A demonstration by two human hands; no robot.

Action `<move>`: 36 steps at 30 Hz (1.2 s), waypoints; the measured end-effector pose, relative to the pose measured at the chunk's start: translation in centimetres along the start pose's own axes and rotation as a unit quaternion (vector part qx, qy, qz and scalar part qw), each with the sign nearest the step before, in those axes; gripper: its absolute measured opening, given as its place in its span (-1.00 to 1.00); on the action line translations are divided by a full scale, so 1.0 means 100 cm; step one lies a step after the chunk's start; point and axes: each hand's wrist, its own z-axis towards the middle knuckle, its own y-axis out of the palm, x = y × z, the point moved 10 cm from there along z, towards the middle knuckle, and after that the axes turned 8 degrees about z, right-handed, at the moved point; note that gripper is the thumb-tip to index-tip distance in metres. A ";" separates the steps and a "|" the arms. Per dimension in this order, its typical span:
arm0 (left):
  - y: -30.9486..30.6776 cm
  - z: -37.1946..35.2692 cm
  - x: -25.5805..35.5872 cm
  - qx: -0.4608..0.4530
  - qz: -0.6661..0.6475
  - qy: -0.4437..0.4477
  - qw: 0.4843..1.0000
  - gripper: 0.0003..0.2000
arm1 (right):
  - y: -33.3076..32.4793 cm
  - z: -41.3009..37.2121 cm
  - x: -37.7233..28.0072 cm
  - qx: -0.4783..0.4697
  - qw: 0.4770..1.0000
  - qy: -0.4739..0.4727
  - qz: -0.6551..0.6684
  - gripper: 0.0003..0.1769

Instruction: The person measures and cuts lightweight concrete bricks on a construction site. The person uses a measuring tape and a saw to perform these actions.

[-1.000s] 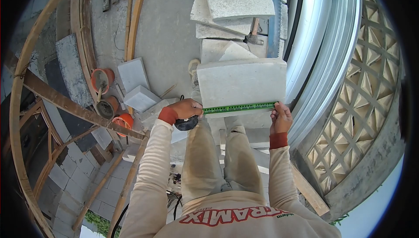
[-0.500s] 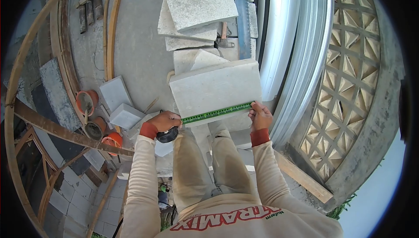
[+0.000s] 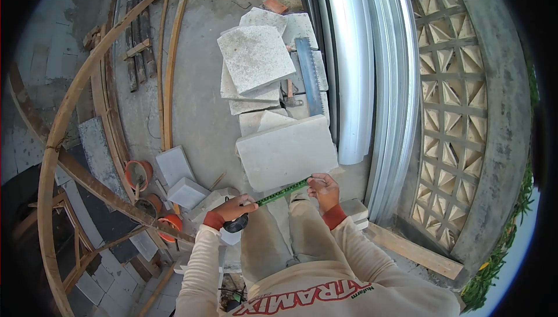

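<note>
My left hand (image 3: 233,208) is closed around a tape measure, whose black case (image 3: 236,224) shows below the fingers. A short length of green blade (image 3: 285,191) runs from it up to my right hand (image 3: 324,190), which pinches the far end between thumb and fingers. The blade slants along the near edge of a large pale block (image 3: 288,153), above my knees. Behind that block lie a hammer (image 3: 292,102) and a blue-bladed handsaw (image 3: 310,76), next to a stack of rough slabs (image 3: 256,58).
Long shiny metal sheets (image 3: 347,73) run along the right, beside a patterned openwork wall (image 3: 453,113). Orange buckets (image 3: 139,173) and smaller white blocks (image 3: 187,193) stand at left. A curved wooden pole (image 3: 81,79) crosses the left side; a plank (image 3: 415,251) lies at lower right.
My hands have come closer together, so less green blade is out. Both have drawn back from the block's top toward its near edge. The view has shifted, showing more floor beyond.
</note>
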 end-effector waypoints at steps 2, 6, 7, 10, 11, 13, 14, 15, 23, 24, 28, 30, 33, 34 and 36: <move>0.013 -0.004 0.011 0.034 -0.018 -0.002 0.999 -0.33 | 0.041 -0.035 0.015 -0.137 0.984 0.068 -0.092 -0.75; 0.010 0.002 0.022 0.183 -0.058 -0.012 0.981 -0.37 | 0.070 -0.060 0.013 -0.211 0.943 -0.014 -0.258 -0.77; 0.001 0.004 0.026 0.227 -0.080 -0.016 0.970 -0.38 | 0.062 -0.052 0.011 -0.198 0.955 -0.029 -0.218 -0.77; -0.057 -0.002 0.054 0.409 -0.055 -0.050 0.910 -0.54 | 0.029 -0.027 -0.012 -0.121 0.982 -0.053 -0.134 -0.77; -0.084 -0.007 0.075 0.463 -0.053 -0.045 0.884 -0.57 | 0.013 -0.019 -0.019 -0.089 0.988 -0.057 -0.112 -0.78; -0.146 -0.006 0.125 0.555 -0.059 0.001 0.830 -0.65 | -0.022 0.002 -0.031 -0.037 0.993 -0.068 -0.086 -0.79; -0.179 -0.002 0.151 0.597 -0.033 0.020 0.801 -0.67 | -0.040 0.011 -0.037 -0.010 0.995 -0.072 -0.064 -0.80; -0.211 0.002 0.176 0.635 -0.007 0.040 0.771 -0.69 | -0.060 0.020 -0.043 0.018 0.996 -0.076 -0.041 -0.80; -0.361 0.094 0.279 0.688 0.197 0.017 0.699 -0.70 | -0.191 0.107 -0.015 0.109 0.972 -0.151 -0.141 -0.82; -0.367 0.103 0.282 0.675 0.214 -0.002 0.706 -0.68 | -0.193 0.122 -0.006 0.090 0.964 -0.165 -0.188 -0.81; -0.346 0.088 0.311 0.689 0.371 0.055 0.620 -0.59 | -0.181 0.130 0.018 0.048 0.959 -0.142 -0.239 -0.80; -0.323 0.057 0.315 0.669 0.418 0.096 0.607 -0.54 | -0.183 0.121 0.029 0.039 0.966 -0.135 -0.217 -0.81; -0.297 -0.004 0.298 0.614 0.464 0.099 0.631 -0.55 | -0.192 0.104 0.036 0.049 0.978 -0.102 -0.175 -0.82; -0.280 -0.032 0.290 0.600 0.469 0.097 0.641 -0.56 | -0.190 0.095 0.031 0.037 0.983 -0.074 -0.164 -0.83; -0.239 -0.086 0.270 0.519 0.454 0.096 0.718 -0.58 | -0.187 0.084 0.029 0.006 0.986 -0.027 -0.164 -0.83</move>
